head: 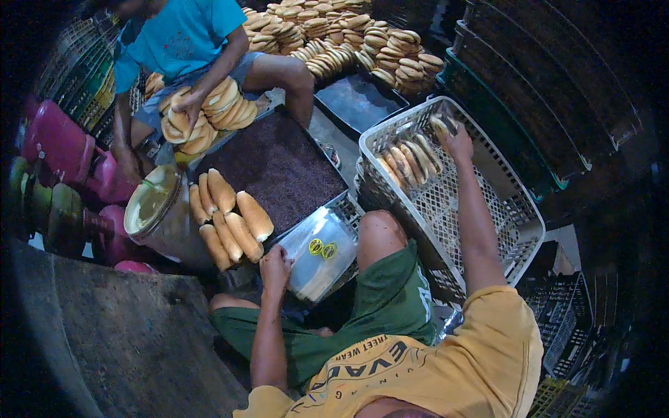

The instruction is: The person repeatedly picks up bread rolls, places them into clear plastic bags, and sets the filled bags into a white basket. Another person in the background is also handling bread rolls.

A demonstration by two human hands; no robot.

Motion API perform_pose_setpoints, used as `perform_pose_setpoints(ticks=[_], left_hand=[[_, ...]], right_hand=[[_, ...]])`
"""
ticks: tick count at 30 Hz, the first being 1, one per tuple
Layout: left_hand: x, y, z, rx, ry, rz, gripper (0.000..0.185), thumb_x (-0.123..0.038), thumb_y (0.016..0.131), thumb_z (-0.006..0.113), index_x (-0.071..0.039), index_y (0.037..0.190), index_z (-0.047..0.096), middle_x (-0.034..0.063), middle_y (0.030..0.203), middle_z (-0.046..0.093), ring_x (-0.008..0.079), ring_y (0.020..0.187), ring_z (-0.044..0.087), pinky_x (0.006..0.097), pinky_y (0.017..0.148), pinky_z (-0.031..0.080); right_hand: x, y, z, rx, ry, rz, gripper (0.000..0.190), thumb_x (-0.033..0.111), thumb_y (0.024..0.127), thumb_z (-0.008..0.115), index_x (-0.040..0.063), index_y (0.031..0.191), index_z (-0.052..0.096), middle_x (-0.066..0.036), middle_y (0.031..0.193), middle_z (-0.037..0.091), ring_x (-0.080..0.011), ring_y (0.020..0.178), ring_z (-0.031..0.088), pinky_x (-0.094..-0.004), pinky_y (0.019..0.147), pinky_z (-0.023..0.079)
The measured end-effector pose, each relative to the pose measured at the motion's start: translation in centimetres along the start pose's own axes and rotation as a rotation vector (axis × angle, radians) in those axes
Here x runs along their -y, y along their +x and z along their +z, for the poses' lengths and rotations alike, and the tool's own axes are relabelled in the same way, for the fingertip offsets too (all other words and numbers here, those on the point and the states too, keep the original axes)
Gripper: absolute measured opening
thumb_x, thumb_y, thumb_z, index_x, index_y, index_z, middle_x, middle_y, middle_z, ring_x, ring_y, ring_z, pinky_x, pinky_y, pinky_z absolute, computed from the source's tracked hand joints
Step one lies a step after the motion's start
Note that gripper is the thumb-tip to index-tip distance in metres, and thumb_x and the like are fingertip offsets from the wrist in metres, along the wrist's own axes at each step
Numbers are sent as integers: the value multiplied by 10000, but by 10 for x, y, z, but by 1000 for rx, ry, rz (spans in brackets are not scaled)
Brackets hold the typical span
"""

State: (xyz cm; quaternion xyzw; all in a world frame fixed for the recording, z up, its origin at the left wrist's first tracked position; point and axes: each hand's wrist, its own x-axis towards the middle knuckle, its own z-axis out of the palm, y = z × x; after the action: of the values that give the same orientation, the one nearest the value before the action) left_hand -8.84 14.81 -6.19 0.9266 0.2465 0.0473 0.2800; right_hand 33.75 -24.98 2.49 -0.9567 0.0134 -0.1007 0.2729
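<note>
Inside the upper end of a white plastic crate [384,137], my right hand [458,143] grips a bagged bread roll [442,125] with a dark streak. Beside it, several similar rolls [410,163] stand in a row against the crate's left wall. My left hand [276,269] has its fingers curled at the left edge of a stack of clear plastic bags [323,271] bearing yellow round printed marks. Just beyond that hand lie several long bread rolls [230,222], unbagged. A large tray of dark crumbly filling [272,162] sits behind the bags.
Across from me a co-worker in a blue shirt [180,42] has one hand on a pile of flat buns [225,107]. A bucket of pale cream [151,204] stands at left. Bread heaps [360,39], a dark empty tray [360,102] and stacked green crates [502,125] lie farther off.
</note>
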Motion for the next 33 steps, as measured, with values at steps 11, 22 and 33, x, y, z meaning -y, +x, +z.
perform_pose_setpoints(ticks=[11, 22, 33], left_hand=[[-5, -10, -39, -281, 137, -98, 241, -255, 967, 550, -54, 845, 598, 166, 797, 665, 355, 787, 654, 456, 667, 503], [86, -45, -82, -613, -1583, -444, 321, -331, 949, 645, -75, 1127, 569, 66, 967, 646, 198, 806, 653, 321, 609, 511], [-7, 85, -28, -535, -2008, -575, 577, -522, 994, 421, -74, 1352, 490, 118, 1368, 536, 256, 1264, 506, 430, 981, 466]], right_hand=[[224, -107, 72, 327, 199, -548, 460, 381, 847, 700, 93, 1201, 646, -160, 1177, 661, -338, 1054, 643, -443, 865, 514], [388, -249, 196, 828, -7, -545, 524, 358, 778, 695, -13, 1139, 616, -193, 1010, 694, -298, 948, 694, -425, 749, 571], [249, -296, 92, 1041, 1186, -123, 488, 106, 840, 683, -68, 1268, 527, -138, 1100, 639, -223, 988, 658, -349, 812, 576]])
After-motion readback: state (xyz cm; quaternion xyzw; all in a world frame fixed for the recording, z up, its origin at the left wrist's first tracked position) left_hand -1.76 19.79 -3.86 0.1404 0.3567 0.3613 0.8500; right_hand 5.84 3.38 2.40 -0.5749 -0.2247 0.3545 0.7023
